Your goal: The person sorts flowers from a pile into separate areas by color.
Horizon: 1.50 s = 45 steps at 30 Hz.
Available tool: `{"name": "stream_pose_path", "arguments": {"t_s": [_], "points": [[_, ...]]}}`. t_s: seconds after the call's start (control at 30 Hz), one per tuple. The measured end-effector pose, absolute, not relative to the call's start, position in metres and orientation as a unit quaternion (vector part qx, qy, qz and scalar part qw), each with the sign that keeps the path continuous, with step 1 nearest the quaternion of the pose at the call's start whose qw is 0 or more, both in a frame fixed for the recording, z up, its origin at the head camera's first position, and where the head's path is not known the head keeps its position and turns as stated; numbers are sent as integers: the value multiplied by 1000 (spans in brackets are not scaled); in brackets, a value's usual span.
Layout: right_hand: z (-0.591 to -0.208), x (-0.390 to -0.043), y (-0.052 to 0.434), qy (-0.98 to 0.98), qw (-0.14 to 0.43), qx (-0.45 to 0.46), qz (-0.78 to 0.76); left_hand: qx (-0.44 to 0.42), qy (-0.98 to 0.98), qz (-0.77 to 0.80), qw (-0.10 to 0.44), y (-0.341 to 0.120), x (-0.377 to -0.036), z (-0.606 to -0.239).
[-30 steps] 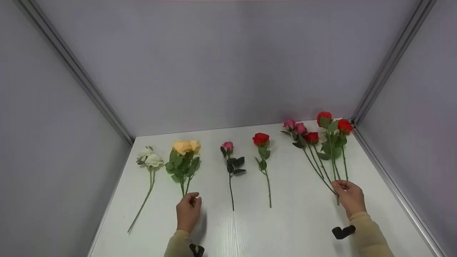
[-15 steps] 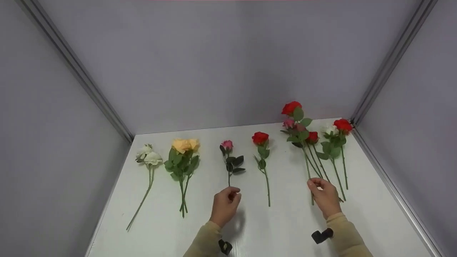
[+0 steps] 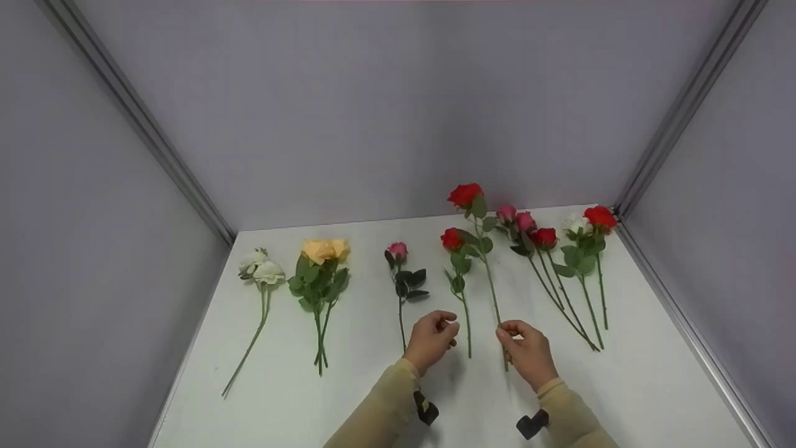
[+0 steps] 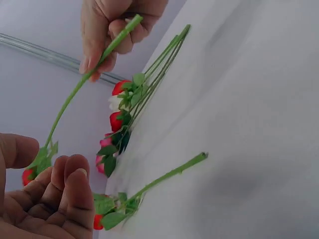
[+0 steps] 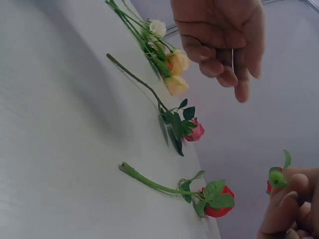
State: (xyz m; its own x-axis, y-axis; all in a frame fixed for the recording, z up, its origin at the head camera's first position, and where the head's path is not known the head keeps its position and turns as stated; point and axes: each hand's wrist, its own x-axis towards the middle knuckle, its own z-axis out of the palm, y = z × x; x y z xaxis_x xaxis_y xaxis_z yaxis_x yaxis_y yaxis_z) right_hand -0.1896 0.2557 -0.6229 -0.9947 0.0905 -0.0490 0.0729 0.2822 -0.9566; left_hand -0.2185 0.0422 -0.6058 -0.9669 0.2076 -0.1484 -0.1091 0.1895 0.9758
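Observation:
Between thumb and fingers, my right hand pinches the lower stem of a long red rose, raised over the table with its bloom toward the back wall. Just left of it lies another red rose, partly overlapped by the raised one's leaves. My left hand hovers near that lying rose's stem, fingers loosely bent and nothing in them. In the left wrist view, the held stem slants past the left fingers. A pink rose with dark leaves lies left of the left hand.
Yellow roses and white flowers lie on the left of the white table. On the right are pink roses, a smaller red rose, a white rose and another red rose. Grey panels enclose the table.
My right hand has lifted a red rose from the right-hand group and carried it left toward the middle. My left hand has moved right, from the yellow roses past the pink rose.

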Motion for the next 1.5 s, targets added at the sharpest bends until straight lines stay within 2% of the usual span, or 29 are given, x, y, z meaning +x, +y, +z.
{"name": "stream_pose_path", "arguments": {"t_s": [0.2, 0.5, 0.67, 0.93, 1.5], "points": [[-640, -184, 238, -822, 5, -8, 569, 24, 751, 642, 152, 64, -226, -609], [-656, -179, 224, -849, 17, 42, 526, 13, 774, 617, 142, 74, -238, -618], [-662, -182, 224, -853, 11, 46, 520, 24, 800, 586, 127, 75, -245, -622], [-677, -188, 231, -857, -33, 46, 513, 54, 852, 515, 84, 83, -259, -631], [-703, -207, 232, -883, -22, 24, 468, -1, 879, 471, 73, 95, -272, -668]]}}
